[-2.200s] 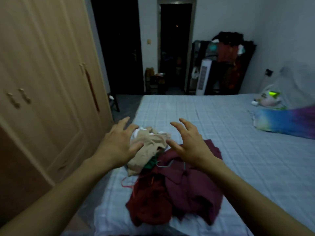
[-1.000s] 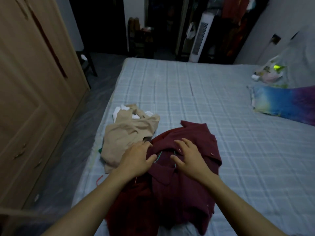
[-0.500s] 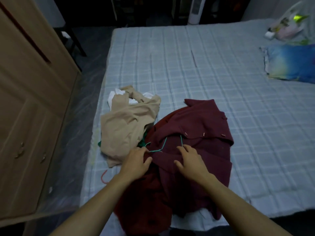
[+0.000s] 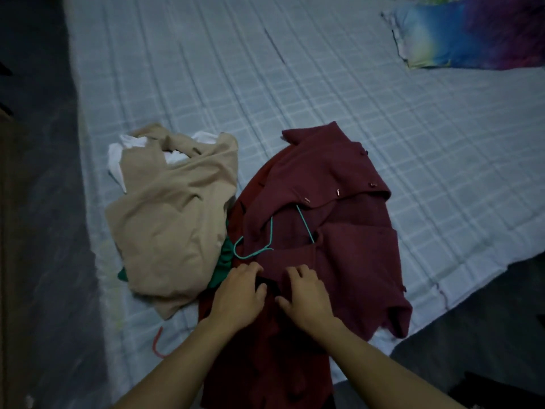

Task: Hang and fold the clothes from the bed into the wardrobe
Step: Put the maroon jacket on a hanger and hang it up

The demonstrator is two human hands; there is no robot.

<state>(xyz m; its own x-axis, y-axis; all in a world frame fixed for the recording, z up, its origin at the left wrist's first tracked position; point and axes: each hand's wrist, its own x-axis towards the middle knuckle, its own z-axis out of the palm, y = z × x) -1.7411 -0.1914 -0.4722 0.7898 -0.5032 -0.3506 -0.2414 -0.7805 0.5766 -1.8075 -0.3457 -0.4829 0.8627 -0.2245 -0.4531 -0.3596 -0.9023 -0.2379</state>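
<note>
A maroon shirt [image 4: 324, 246] lies crumpled near the bed's [image 4: 324, 90] front corner, its collar end pointing away from the person and its lower part hanging over the mattress edge toward the camera. A row of small pinkish buttons [image 4: 338, 192] runs along one folded-over flap. A green hanger [image 4: 265, 243] is tangled in the shirt: its wire shows in two stretches across the middle folds, the rest hidden under cloth.

Both hands rest on the shirt just below the hanger. The left hand [image 4: 240, 293] has its fingers curled down into a fold; the right hand [image 4: 305, 293] lies beside it, fingers bent and pressing the cloth. Whether either hand has pinched the fabric or only presses on it I cannot tell.

Touching the shirt's left side is a beige garment [image 4: 174, 219], heaped over a white one [image 4: 116, 160] and a green one [image 4: 222, 264] that peeks out beneath it. A red hanger [image 4: 157, 346] tip sticks out near the left forearm. Far off at the upper right lies a blue-and-purple pillow [image 4: 472, 33]. Dark floor [image 4: 38, 202] runs along the bed's left side.
</note>
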